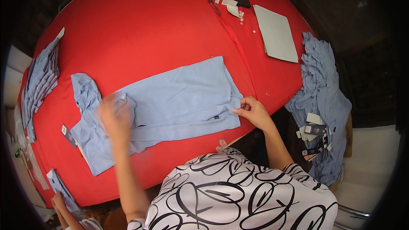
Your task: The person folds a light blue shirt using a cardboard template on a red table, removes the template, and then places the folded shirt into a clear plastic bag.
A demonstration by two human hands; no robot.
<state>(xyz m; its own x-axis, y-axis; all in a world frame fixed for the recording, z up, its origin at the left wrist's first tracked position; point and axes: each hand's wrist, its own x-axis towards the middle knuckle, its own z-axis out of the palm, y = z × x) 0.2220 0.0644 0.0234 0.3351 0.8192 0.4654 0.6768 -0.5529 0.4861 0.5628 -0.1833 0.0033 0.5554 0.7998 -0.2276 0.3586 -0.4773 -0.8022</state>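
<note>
A light blue shirt [181, 98] lies stretched out across the red-covered table, its hem end to the right. One sleeve is bunched up at the far left of it, and a dark hang tag [68, 135] shows by the collar end. My right hand [255, 113] pinches the hem corner between thumb and fingers. Over the sleeve and cuff part, my left hand [114, 113] is smeared by motion, so its fingers cannot be made out. A small dark label sits on the shirt near the hem.
Folded blue shirts [42, 76] are stacked at the left edge. Loose blue shirts with tags [321, 85] hang heaped at the right. Pale flat sheets [277, 34], small snips [214, 7] and white buttons [241, 16] lie at the back right. Another person's hands [60, 202] touch a garment lower left.
</note>
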